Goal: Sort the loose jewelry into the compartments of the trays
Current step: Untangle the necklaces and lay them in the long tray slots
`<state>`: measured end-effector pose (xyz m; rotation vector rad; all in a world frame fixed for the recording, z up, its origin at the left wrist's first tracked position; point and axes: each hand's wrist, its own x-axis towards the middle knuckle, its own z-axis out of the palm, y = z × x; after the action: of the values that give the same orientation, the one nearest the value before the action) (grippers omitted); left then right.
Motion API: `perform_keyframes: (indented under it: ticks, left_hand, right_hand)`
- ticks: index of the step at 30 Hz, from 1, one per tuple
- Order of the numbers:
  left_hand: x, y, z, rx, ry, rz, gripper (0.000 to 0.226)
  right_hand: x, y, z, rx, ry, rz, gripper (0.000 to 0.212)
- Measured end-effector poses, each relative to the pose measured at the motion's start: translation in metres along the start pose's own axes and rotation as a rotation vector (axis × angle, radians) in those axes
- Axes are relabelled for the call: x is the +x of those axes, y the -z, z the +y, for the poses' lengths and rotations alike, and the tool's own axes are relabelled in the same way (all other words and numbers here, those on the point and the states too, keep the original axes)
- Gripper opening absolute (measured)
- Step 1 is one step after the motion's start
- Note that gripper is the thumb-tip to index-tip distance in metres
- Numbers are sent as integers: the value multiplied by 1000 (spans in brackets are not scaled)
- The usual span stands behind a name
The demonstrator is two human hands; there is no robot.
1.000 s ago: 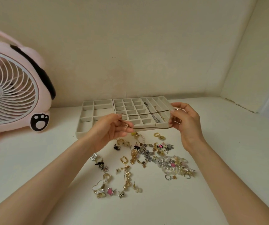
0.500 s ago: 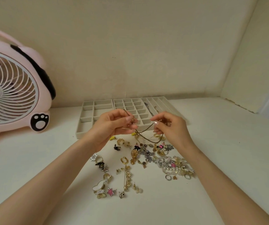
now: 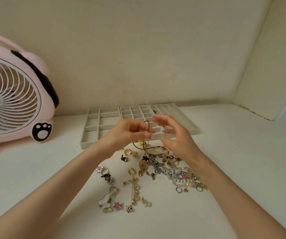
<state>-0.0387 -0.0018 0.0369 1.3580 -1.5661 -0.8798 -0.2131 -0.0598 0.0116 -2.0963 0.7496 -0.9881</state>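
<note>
- Pinching a dark cord necklace (image 3: 146, 147) in curled fingertips, the left hand (image 3: 130, 133) hung above the table (image 3: 242, 161); the right hand (image 3: 175, 137) beside it was spread wide and blurred.
- Nearest lay the loose jewelry (image 3: 156, 171), the cord's loop drooping onto its far edge.
- Beyond sat the grey trays (image 3: 102, 118), with a pink fan (image 3: 9, 100) to their left.

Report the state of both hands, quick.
Left hand: pinching the brown cord.
Right hand: open, fingers spread beside the cord.
</note>
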Motion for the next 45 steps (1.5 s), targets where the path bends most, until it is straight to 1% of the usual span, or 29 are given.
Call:
perform_keyframes:
  ticks: [2, 3, 4, 6, 7, 8, 10, 14, 17, 19, 22, 24, 26, 28, 31, 33, 34, 36, 37, 39, 41, 43, 45]
  left_hand:
    - [4, -1, 6, 192, -53, -25, 13]
    - [6, -2, 9, 319, -100, -21, 16]
    - [8, -4, 11, 455, -151, -8, 19]
    - [13, -8, 18, 690, -252, 30, 19]
    - [15, -9, 22, 756, -291, 53, 18]
    - [17, -10, 25, 771, -317, 72, 17]
    - [22, -9, 28, 686, -323, 89, 18]
    - [25, -4, 30, 503, -253, 117, 26]
    - [23, -3, 26, 459, -196, 130, 31]
    - [21, -5, 23, 439, -160, 112, 31]
    - [17, -7, 22, 253, -101, 27, 21]
    - [14, -7, 22, 136, -37, -42, 14]
    - [12, -5, 23, 71, 9, -122, 13]
    - [9, -4, 23, 11, 32, -176, 11]
    - [9, -6, 22, -41, 44, -188, 3]
    - [11, -7, 20, -53, 56, -151, 6]
    - [12, -8, 19, -61, 63, -121, 6]
    - [15, -10, 18, -67, 75, -53, 7]
    - [17, -11, 18, -71, 79, -20, 8]
    - [20, -12, 17, -86, 83, 33, 11]
    - [23, -13, 16, -95, 77, 61, 11]
    - [24, -15, 16, -81, 64, 54, 12]
    - [24, -18, 18, -64, 60, 35, 13]
  right_hand:
    - [-1, 3, -5, 129, 53, -84, 78]
    - [-2, 4, -7, 152, 68, -120, 80]
    - [-2, 4, -8, 155, 69, -140, 78]
    - [-1, 4, -8, 159, 28, -118, 67]
    - [-1, 4, -8, 177, -4, -86, 61]
    - [0, 6, -7, 200, -28, -52, 55]
    - [2, 9, -6, 239, -47, 13, 44]
    - [2, 13, -4, 248, -39, 145, 24]
    - [3, 14, -4, 248, -42, 247, 15]
    - [4, 17, -3, 271, -25, 312, 12]
    - [4, 19, -2, 261, -9, 355, 11]
    - [5, 17, -1, 197, -1, 375, 11]
    - [5, 16, 1, 119, 15, 407, 10]
    - [5, 17, 1, 108, 22, 428, 11]
    - [5, 16, 2, 93, 14, 427, 14]
    - [4, 15, 2, 66, 10, 449, 18]
    - [4, 14, 1, 78, 13, 463, 17]
    - [2, 15, -3, 168, 23, 457, 7]
    - [2, 15, -6, 213, 28, 424, 2]
    - [-1, 12, -8, 228, 22, 316, 13]
    - [-1, 8, -7, 180, -20, 205, 20]
    - [0, 3, -4, 133, -59, 147, 17]
    - [2, 0, -1, 147, -80, 143, 12]
